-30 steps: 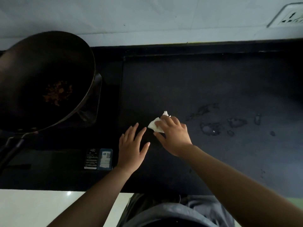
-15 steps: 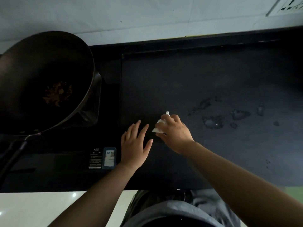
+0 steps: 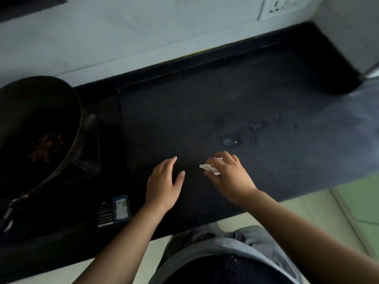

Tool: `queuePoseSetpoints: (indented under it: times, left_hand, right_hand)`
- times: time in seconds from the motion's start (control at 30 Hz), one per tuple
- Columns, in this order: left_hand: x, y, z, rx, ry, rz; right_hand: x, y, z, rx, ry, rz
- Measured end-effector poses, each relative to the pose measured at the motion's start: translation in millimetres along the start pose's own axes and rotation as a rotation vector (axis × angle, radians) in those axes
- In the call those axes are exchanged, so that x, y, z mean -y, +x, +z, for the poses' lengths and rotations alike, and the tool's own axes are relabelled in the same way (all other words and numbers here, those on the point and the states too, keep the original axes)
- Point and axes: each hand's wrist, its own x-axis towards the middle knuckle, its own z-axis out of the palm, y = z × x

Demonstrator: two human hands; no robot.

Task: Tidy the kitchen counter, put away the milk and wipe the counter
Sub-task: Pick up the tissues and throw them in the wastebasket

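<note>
From the head camera I look down on a dark bench [image 3: 184, 111] that runs along a pale wall [image 3: 143, 31]. My right hand [image 3: 227, 177] sits low over the near part of the bench, its fingers curled and pinched around a small crumpled white tissue [image 3: 210, 168]; a corner of the tissue pokes out to the left of the fingers, and I cannot tell whether it presses on the surface or rides just above it. My left hand [image 3: 164, 184] is just beside it, apart from it, palm down with the fingers spread and loose, holding nothing.

Beyond my right hand and a little to the right, a scatter of wet patches [image 3: 231, 140] glistens on the bench, well clear of the tissue. At the left edge a dark wok [image 3: 37, 128] sits on the stove [image 3: 88, 201], with brown food scraps [image 3: 45, 146] at its bottom and its handle [image 3: 8, 214] pointing toward me. A small label [image 3: 114, 210] with white print shows on the front of the stove, near my left wrist. A wall socket [image 3: 281, 5] is at the top right corner. My grey clothing [image 3: 225, 249] fills the bottom of the view, with pale floor tiles [image 3: 338, 212] to its right.
</note>
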Motion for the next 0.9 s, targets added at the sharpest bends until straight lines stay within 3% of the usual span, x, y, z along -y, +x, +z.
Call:
queuePoseSetpoints:
  times: [0.43, 0.73, 0.9]
  left_hand:
    - [-157.8, -124.8, 71.3, 0.401, -0.183, 0.362]
    - [-288.4, -274.6, 178.1, 0.767, -0.155, 0.733]
    - [-350.7, -336.9, 228.1, 0.979, -0.011, 0.950]
  right_hand:
    - [-92.9, -273.4, -43.5, -0.387, 0.246, 0.456]
    - [-127.5, -516.9, -37.3, -0.790, 0.374, 0.854]
    - [-120.0, -617.0, -15.5, -1.010, 0.430, 1.132]
